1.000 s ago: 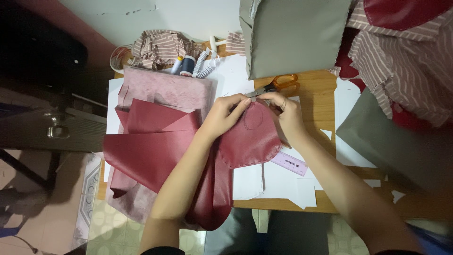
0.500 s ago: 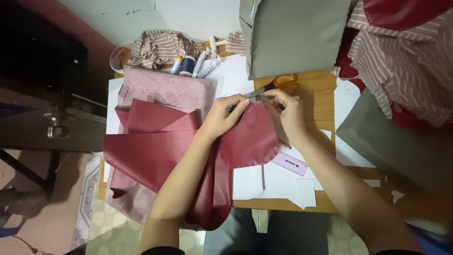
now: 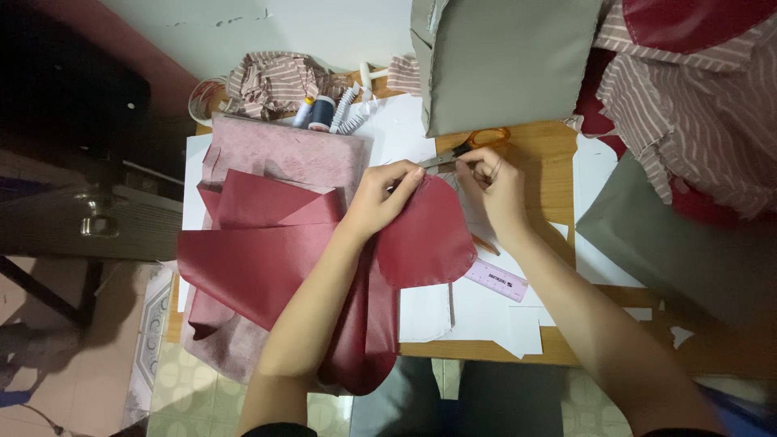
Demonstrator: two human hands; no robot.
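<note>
A rounded piece of dark red leather-like fabric lies on the wooden table. My left hand pinches its upper edge. Just to the right, my right hand holds the same edge with fingers closed on it. Orange-handled scissors lie right behind my right hand, blades pointing left. More dark red pieces spread to the left and hang off the front edge.
A pink ruler and white paper sheets lie near the front. Thread spools and striped cloth sit at the back left. Grey fabric lies behind, striped and grey cloth to the right.
Both hands have stayed at the top edge of the rounded red piece, with only slight finger movement.
</note>
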